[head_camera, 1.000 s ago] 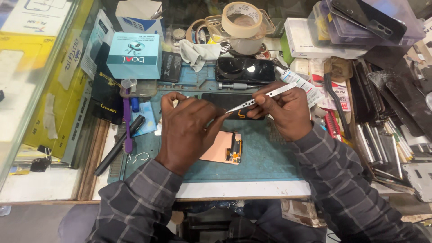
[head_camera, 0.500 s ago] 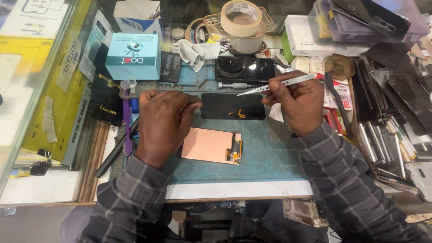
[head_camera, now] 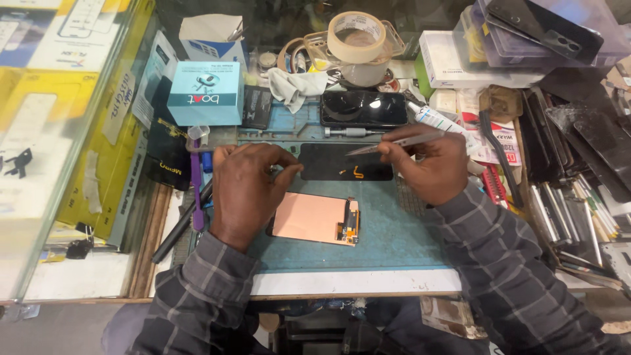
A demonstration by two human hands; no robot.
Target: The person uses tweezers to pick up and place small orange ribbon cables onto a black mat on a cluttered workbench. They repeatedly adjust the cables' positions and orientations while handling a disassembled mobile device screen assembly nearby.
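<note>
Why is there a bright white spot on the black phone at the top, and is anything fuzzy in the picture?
Head view: the white spot is light glaring off the shiny black phone; the glass panel on the left also reflects pale light and looks washed out. The left hand, the right hand with its tweezers, and the copper-backed screen look sharp; far edges bend slightly.

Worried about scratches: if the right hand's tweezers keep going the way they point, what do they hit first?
Probably the left hand, past the dark panel's upper edge; tweezers height is unclear.
</note>
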